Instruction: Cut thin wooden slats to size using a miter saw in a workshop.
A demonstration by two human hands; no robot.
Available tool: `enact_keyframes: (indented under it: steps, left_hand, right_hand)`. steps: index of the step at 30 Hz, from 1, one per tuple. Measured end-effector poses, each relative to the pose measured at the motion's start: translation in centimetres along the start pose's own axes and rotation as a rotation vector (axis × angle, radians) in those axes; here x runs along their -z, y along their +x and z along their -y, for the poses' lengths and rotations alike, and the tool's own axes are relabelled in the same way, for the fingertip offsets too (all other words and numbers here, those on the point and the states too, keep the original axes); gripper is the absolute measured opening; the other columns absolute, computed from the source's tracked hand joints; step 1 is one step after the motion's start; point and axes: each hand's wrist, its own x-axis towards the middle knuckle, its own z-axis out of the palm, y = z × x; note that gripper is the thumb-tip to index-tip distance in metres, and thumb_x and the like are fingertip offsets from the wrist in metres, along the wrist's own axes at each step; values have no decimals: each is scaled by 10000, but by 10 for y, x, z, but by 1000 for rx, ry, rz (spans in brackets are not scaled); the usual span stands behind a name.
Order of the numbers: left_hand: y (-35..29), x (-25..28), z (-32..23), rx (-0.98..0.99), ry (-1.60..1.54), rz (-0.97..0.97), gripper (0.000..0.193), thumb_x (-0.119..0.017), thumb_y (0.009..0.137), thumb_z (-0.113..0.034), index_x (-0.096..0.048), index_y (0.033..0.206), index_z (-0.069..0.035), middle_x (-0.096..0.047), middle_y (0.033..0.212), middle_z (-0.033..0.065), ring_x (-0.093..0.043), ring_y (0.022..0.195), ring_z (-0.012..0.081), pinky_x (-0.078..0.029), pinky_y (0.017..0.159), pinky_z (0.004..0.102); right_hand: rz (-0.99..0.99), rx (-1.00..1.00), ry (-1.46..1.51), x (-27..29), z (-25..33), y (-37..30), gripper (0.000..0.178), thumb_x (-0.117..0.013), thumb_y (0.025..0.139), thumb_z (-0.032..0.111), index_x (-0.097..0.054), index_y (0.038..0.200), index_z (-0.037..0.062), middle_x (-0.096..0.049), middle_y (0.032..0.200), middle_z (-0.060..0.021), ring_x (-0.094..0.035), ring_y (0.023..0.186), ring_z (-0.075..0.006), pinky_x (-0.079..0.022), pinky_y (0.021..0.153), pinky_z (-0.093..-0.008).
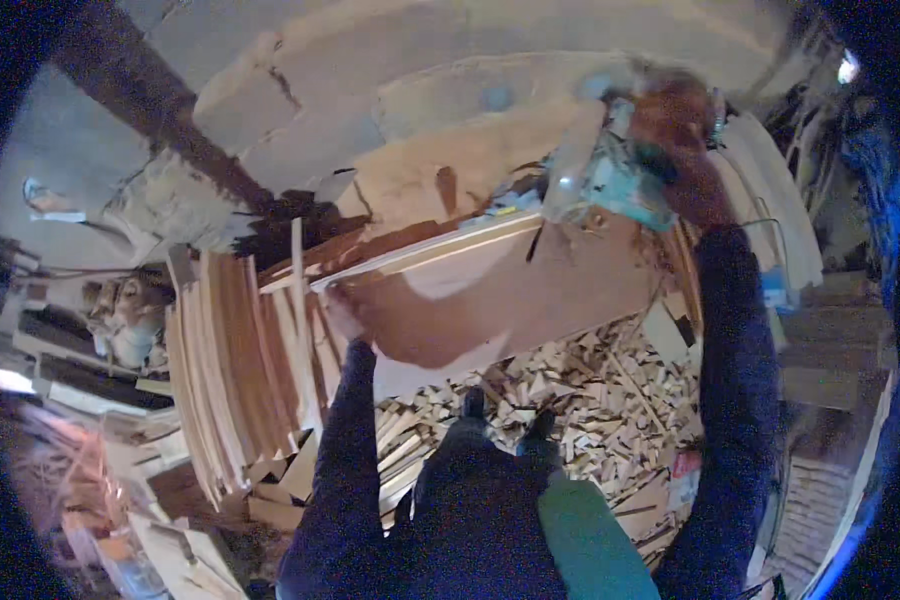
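Seen from above, a person works in a dim workshop. A large reddish-brown panel [570, 280] spans the centre, tilted up to the right. At 2 o'clock, a teal power tool [625, 190] sits at the panel's right end; the right hand [675, 112], blurred, appears to be gripping its top. At 9 o'clock, the left hand [343, 312] is at the panel's left end; I cannot tell whether its fingers are closed.

Work seems to be under way: the panel looks whole, and the tool is at one end. How much is done or left along the edge cannot be told.

Counted: two hands, one tool, one panel facing the viewer, with pale edges of others behind it, too close to count. Upright boards [220, 370] crowd 8 o'clock, roughly a dozen or more, blurred together. Wood offcuts [595, 390], beyond counting, cover the floor at 4 o'clock. Two dark shoes [473, 403] show between 5 and 6, and one green cloth-like piece [595, 535] at 5.
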Motion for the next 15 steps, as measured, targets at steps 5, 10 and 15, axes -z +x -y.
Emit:
enact_keyframes:
  steps: [5, 10, 15]
  left_hand:
    - [-27, 23, -80, 207, -333, 100, 520, -531, 879, -360, -498, 1260, -8, -552, 1182, 154, -525, 1086, 342, -404, 952, 421]
    - [-34, 61, -127, -260, 491, 286, 653, -551, 868, -406, -410, 1377, -22, -485, 1295, 168, -450, 1156, 382, -364, 994, 501]
    - [-2, 0, -130, -567, 513, 347, 643, -585, 850, -380, -416, 1381, -58, -481, 1284, 173, -456, 1143, 387, -393, 949, 528]
  right_hand:
    - [337, -187, -99, 15, 10, -6, 528, -687, 697, 113, -603, 1217, 136, -644, 1067, -161, -589, 1060, -369, -461, 952, -466]
    - [369, -282, 0, 20, -3, -19, 539, -669, 694, 132, -605, 1228, 168, -653, 1017, -153, -597, 1031, -347, -470, 918, -463]
    - [504, -345, -172, -4, -15, -14, 543, -603, 690, 124, -606, 1231, 174, -662, 945, -168, -645, 898, -355, -509, 777, -488]
